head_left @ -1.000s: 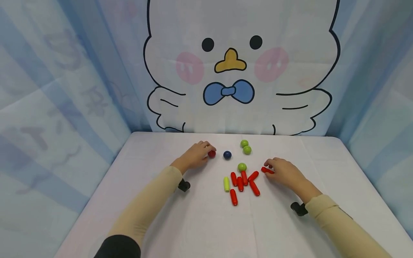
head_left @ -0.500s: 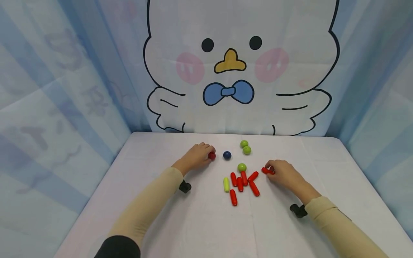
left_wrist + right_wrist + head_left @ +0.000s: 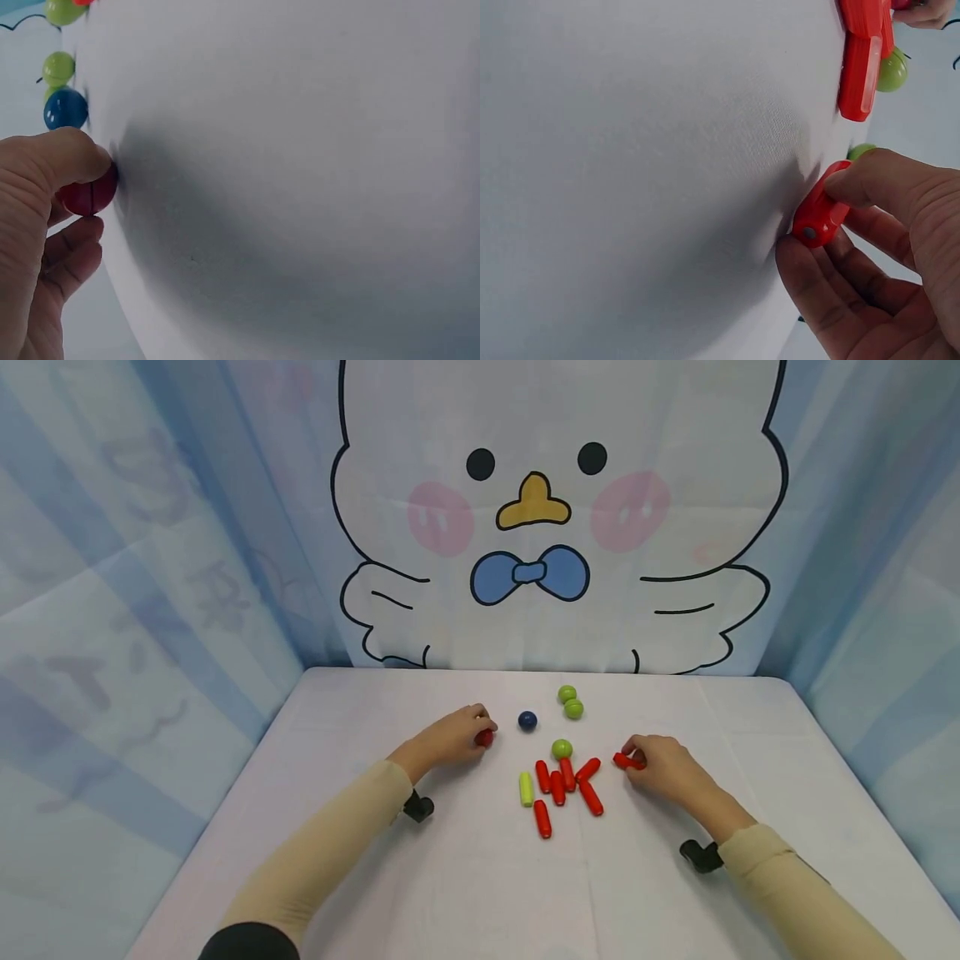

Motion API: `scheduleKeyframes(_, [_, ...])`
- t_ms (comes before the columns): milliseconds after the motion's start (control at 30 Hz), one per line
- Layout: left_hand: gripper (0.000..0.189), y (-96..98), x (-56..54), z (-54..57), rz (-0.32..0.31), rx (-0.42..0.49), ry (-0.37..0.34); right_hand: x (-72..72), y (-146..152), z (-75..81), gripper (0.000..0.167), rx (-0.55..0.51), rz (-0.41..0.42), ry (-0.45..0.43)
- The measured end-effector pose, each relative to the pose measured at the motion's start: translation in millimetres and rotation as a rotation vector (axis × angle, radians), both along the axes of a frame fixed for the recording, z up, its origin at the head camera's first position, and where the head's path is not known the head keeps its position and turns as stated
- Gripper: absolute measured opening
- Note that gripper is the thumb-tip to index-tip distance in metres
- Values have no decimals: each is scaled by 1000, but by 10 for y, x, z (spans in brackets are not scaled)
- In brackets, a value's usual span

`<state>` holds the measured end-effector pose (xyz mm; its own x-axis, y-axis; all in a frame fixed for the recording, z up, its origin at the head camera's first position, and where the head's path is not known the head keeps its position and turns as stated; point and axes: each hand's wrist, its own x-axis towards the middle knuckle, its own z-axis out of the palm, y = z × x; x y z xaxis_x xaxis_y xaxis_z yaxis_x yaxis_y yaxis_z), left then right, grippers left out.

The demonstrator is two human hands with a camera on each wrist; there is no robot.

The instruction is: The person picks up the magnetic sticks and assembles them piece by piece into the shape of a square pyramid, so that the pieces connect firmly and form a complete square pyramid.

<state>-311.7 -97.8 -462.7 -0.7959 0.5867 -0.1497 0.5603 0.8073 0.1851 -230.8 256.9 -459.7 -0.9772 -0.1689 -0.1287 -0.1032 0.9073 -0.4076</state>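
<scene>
My left hand [image 3: 450, 737] pinches a dark red ball [image 3: 91, 193] between thumb and fingers, low over the white table. A dark blue ball [image 3: 527, 721] lies just to the right of that hand. On the other side, my right hand [image 3: 663, 764] holds a red rod [image 3: 821, 210] with the thumb on top and fingers underneath; a small grey dot shows on the rod's end. Between the hands lie several red rods [image 3: 590, 797], two of them meeting at an angle. One yellow-green rod [image 3: 527, 789] stands beside them at the left.
A green ball [image 3: 562, 748] touches the end of a red rod. Farther back, two more green balls [image 3: 573, 708] sit together. The white tablecloth [image 3: 480, 893] reaches a backdrop curtain [image 3: 532, 635] with a cartoon bird, and curtains hang on both sides.
My left hand has drawn the red ball slightly toward me and to the left. The right hand has shifted a little toward me and to the right with its rod.
</scene>
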Motion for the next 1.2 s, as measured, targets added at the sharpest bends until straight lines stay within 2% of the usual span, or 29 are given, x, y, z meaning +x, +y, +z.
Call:
scheduleKeyframes(200, [48,-41,111,16,-6,41,-74,77,37,20,29,-20,14,-6])
scheduleKeyframes(500, [40,-84,340,51,-23,92,-130,185,56,29,26,-38,37,-1])
scheduleKeyframes(667, [38,-56,482,93,-41,73,-166,260,48,45,25,-48,42,-14])
scheduleKeyframes(900, [35,16,673,114,-105,47,-209,353,25,43,24,-67,49,-21])
scheduleKeyframes(1200, [32,177,958,124,-264,52,-236,445,-1,80,23,-95,78,-54])
